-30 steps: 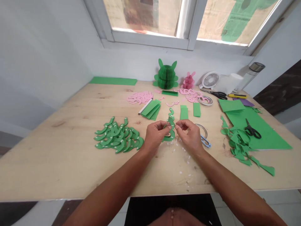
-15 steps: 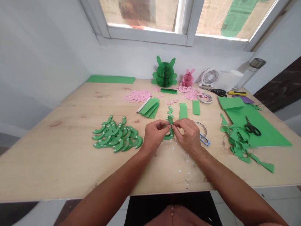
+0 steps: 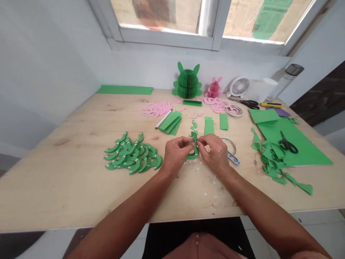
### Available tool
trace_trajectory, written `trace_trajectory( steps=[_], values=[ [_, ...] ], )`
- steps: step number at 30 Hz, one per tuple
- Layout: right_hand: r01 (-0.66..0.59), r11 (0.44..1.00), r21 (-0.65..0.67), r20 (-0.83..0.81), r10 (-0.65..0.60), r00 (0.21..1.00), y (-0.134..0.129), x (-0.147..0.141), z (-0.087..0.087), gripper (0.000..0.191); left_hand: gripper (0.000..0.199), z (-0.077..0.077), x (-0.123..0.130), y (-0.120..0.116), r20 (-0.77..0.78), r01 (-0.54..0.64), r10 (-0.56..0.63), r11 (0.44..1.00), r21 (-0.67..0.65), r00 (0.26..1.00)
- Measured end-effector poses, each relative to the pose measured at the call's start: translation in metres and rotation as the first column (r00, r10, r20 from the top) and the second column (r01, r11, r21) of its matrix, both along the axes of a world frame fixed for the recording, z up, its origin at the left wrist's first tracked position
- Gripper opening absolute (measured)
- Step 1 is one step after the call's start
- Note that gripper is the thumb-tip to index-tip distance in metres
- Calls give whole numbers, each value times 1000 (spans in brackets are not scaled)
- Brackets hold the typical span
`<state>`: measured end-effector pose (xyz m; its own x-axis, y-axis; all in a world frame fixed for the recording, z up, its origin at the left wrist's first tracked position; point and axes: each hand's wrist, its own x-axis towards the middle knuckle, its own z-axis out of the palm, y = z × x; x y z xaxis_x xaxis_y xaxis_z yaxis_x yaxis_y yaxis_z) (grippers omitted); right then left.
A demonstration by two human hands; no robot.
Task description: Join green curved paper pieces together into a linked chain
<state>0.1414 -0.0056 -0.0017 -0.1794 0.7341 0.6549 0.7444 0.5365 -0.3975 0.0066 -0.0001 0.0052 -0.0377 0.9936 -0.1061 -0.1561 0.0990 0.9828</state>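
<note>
Near the middle of the table, my left hand pinches a small green paper piece between thumb and fingers. My right hand meets it from the right, its thumb and index finger closed at the same piece; what sits between those fingertips is too small to make out. Beneath and beyond the fingertips lie curved green pieces with white marks. Left of my hands is a heap of curved green pieces. A tape roll and a light blue cutter rest beside my right hand.
Green strips, a white pen and pink cutouts lie beyond my hands. Green and pink paper figures stand by the wall with a small fan. Black scissors lie on green sheets, near scraps.
The view has shifted slightly. Both hands stay together at the green piece, with only slight movement of the fingers.
</note>
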Motion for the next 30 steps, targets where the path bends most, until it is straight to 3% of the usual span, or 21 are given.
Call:
trace_trajectory(
  steps=[20,30],
  values=[
    [-15,998,-67,-55,11,998,0,-1,1,12,12,-1,1,0,-8,8,-8,1000,-9,1000],
    [-21,997,-70,-74,15,997,-1,0,1,10,20,-5,0,2,59,14,-12,999,-45,998]
  ],
)
